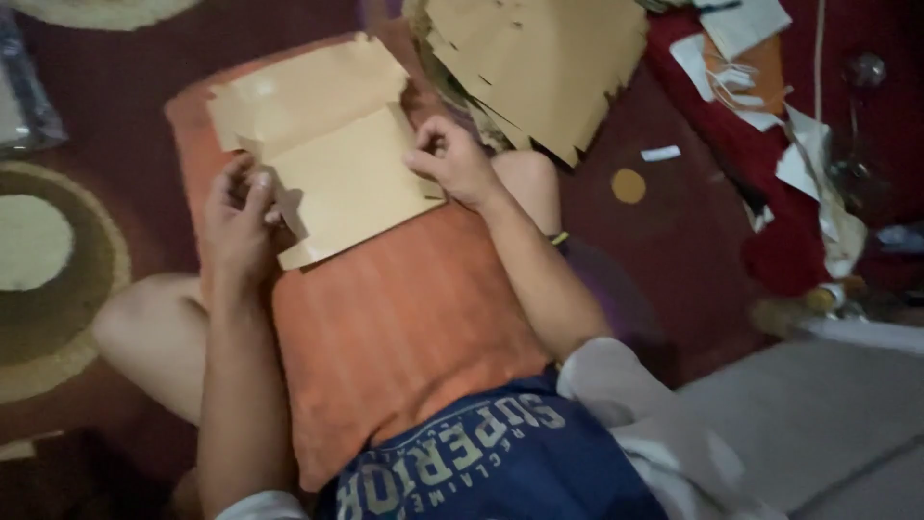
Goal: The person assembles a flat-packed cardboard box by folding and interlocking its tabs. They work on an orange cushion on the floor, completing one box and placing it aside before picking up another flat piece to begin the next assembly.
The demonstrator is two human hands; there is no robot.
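Note:
A flat tan cardboard cut-out (327, 144) with flaps lies on an orange cushion (404, 327) across my lap. My left hand (241, 217) pinches the cut-out's left edge near a notch, fingers closed on the card. My right hand (452, 159) presses and pinches the card's right edge, fingers curled on it. Both hands sit at opposite sides of the lower panel.
A stack of similar tan cardboard sheets (544, 58) lies just beyond the cushion. White paper scraps (760, 67) and red cloth (712, 125) lie at the right. A dark red patterned carpet (115, 106) surrounds me. A grey mat (828, 414) is at lower right.

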